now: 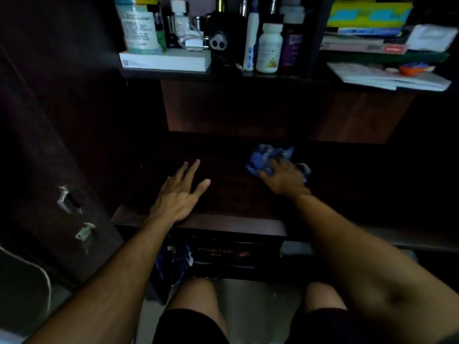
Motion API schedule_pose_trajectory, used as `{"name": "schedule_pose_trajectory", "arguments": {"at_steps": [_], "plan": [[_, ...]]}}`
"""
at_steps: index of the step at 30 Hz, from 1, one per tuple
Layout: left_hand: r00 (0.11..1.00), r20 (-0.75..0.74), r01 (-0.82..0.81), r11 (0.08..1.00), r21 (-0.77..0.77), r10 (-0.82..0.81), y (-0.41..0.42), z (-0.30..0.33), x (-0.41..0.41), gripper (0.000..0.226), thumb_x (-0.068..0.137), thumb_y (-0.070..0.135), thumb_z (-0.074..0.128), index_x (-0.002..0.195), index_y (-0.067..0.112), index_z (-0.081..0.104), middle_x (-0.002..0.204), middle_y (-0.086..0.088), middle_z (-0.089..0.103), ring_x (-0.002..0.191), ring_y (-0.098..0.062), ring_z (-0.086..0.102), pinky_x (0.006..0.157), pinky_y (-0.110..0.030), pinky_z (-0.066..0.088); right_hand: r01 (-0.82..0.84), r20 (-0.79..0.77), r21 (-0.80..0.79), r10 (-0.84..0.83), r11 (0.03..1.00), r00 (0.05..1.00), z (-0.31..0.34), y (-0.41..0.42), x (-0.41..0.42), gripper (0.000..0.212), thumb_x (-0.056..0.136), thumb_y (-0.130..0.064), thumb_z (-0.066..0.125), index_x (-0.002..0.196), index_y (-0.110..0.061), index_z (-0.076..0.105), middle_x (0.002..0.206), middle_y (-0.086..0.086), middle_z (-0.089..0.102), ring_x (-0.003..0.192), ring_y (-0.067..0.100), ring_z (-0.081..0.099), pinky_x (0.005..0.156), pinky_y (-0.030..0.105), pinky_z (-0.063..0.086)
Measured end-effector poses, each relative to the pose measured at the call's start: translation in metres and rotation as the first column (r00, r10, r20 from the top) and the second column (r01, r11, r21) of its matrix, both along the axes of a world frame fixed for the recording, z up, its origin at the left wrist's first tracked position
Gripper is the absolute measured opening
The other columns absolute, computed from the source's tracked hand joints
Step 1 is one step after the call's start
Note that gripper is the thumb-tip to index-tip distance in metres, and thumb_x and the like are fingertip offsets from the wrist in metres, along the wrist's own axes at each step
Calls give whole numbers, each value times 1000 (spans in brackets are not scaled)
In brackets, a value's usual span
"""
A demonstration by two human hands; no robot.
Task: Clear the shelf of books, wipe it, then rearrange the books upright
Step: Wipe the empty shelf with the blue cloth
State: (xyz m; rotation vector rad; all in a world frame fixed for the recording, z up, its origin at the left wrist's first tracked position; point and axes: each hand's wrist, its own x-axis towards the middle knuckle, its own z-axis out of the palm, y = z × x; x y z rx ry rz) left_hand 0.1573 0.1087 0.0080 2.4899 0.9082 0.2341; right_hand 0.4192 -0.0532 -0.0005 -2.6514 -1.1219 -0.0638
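The dark shelf (pixel 223 194) is being pressed by the left hand (pixel 177 194), fingers straight and spread flat. A crumpled blue cloth (pixel 268 157) is being held against the shelf by the right hand (pixel 283 178). Books (pixel 367 28) are being kept stacked flat on the upper right shelf, beside bottles (pixel 269 47).

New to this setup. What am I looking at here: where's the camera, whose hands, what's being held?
One picture, from a camera worn on a person's head, looking forward and down; no robot. The left hand rests flat with spread fingers on a dark wooden shelf. The right hand presses a crumpled blue cloth onto that shelf, apparently wiping. No books on this shelf. The shelf above holds bottles; stacked books lie flat to their right. The person's knees show below.
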Motion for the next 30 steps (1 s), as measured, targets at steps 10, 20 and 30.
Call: {"name": "schedule_pose_trajectory", "arguments": {"at_steps": [10, 20, 30], "plan": [[969, -244, 89, 971, 221, -33, -6, -6, 2, 85, 86, 83, 11, 159, 39, 13, 169, -5, 11, 155, -24, 10, 125, -47, 4, 204, 43, -76, -201, 976, 979, -10, -138, -25, 70, 97, -65, 32, 152, -21, 35, 161, 10, 31, 144, 34, 33, 115, 45, 29], [952, 88, 302, 943, -143, -292, -120, 35, -26, 49, 96, 64, 49, 138, 39, 50, 130, 7, 62, 114, -15, 61, 98, -37, 49, -221, -68, 38, 223, 975, 972, 28, -107, -193, 35, 100, -41, 42, 122, -16, 55, 126, 12, 60, 113, 37, 56, 92, 48, 44], [869, 358, 285, 937, 204, -342, -92, 237, -74, 34, 79, 6, 67, 104, 26, 55, 103, 3, 69, 94, -13, 64, 80, -25, 48, -336, 89, 378, 327, 863, 941, 199, -91, -221, 82, 65, -81, 56, 133, -38, 39, 129, -6, 53, 116, 22, 59, 92, 43, 52]]}}
